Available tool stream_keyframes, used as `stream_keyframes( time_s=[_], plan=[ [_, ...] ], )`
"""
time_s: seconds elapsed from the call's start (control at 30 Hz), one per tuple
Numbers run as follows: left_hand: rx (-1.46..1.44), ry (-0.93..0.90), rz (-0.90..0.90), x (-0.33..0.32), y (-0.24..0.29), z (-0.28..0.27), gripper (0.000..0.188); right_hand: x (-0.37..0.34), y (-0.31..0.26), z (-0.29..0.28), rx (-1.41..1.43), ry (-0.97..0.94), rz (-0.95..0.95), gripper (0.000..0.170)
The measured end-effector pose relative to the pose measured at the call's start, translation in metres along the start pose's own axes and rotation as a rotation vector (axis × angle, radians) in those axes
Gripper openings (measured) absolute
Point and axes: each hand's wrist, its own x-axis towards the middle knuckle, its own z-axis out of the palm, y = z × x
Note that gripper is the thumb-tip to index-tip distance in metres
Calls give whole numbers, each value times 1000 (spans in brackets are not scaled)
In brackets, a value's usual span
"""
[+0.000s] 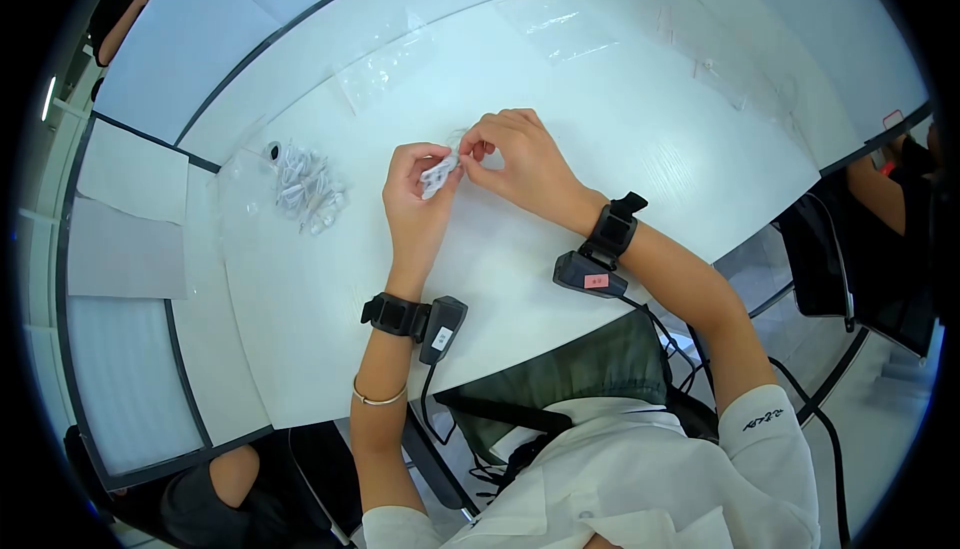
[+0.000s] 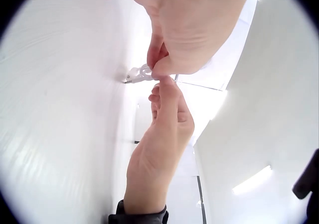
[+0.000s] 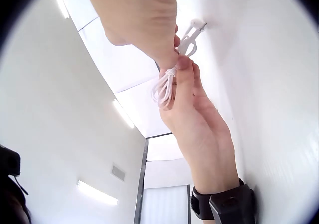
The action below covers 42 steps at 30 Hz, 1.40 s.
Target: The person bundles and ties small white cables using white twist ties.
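A white cable [image 1: 436,179] is folded into a small looped bundle between the two hands, above the white table. My left hand [image 1: 415,199] grips the bundle between thumb and fingers. My right hand [image 1: 530,161] pinches at its far side, fingertips close to the left thumb. In the right wrist view the loops [image 3: 161,93] hang out on one side, and strands wrap round the bundle's middle. A white plug end [image 3: 198,25] with a metal tip sticks out on the other side, right by the tabletop. The fingers partly hide the bundle's middle.
On the table's left lies a pile of white cables [image 1: 305,189], with a small dark-centred round item [image 1: 273,151] at its edge. Clear plastic bags [image 1: 565,29] lie along the back. White partition walls [image 1: 330,34] enclose the table. Other people sit beyond the sides.
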Motion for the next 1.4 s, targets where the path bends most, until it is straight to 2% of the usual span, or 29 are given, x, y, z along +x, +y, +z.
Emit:
stream_keyframes(
  time_s=[0.17,0.27,0.73,0.8,0.93,1.17,1.27,1.4],
  plan=[
    [87,7,14,0,9,0,18,0,-1,0,5,-28,-9,8],
    [70,-19,-46,2,8,-6,17,1,-2,-3,19,-45,0,8],
    [-131,-44,-167,5,8,-9,16,3,3,-2,226,-61,95,10],
    [-91,-46,-194,4,11,-9,16,4,5,-1,365,-71,135,10],
    [-130,-59,-197,3,10,-9,16,4,1,-6,430,-158,277,11],
    [-188,-119,-188,3,7,-14,20,4,-1,-6,608,-163,258,10],
    [-260,-98,-232,3,10,-14,17,5,-5,-10,612,-160,231,11],
    [-308,-119,-188,3,11,-14,19,5,-8,-9,631,-136,183,7]
  ],
)
